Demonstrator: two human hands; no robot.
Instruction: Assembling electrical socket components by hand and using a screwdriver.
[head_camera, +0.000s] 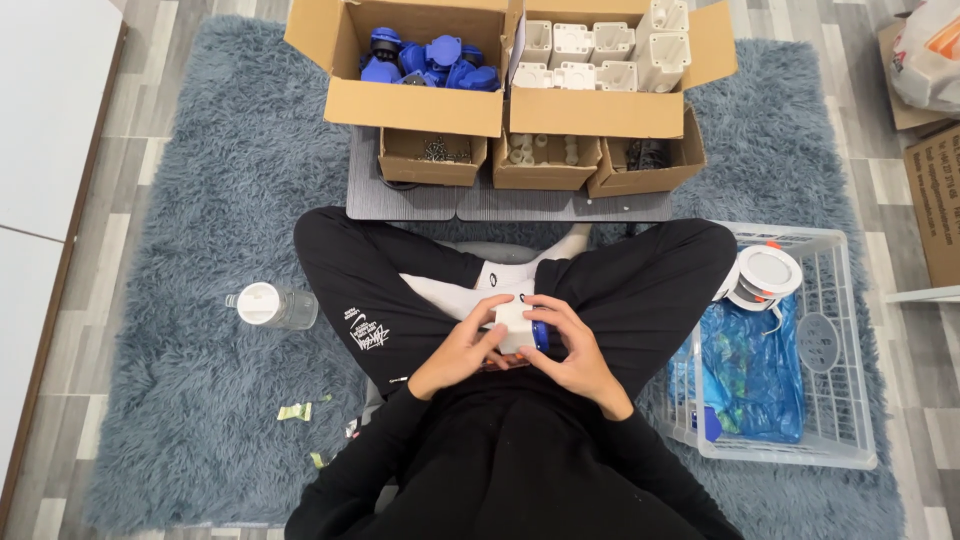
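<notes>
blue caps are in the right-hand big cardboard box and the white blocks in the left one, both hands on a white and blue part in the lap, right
Not quite. The head view shows the blue caps in the left-hand big box and the white blocks in the right-hand one. Both the left hand and right hand do hold the white and blue part in the lap.

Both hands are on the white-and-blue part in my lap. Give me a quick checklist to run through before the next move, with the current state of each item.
1. White block held in both hands: ok, left hand and right hand wrap it.
2. Blue piece seated on the block: cannot tell, fingers hide the joint.
3. Blue parts box stocked: ok.
4. White parts box stocked: ok.
5. Small screw box holds hardware: ok.
6. White basket has room: ok, bare grid beside the blue bag.
</notes>
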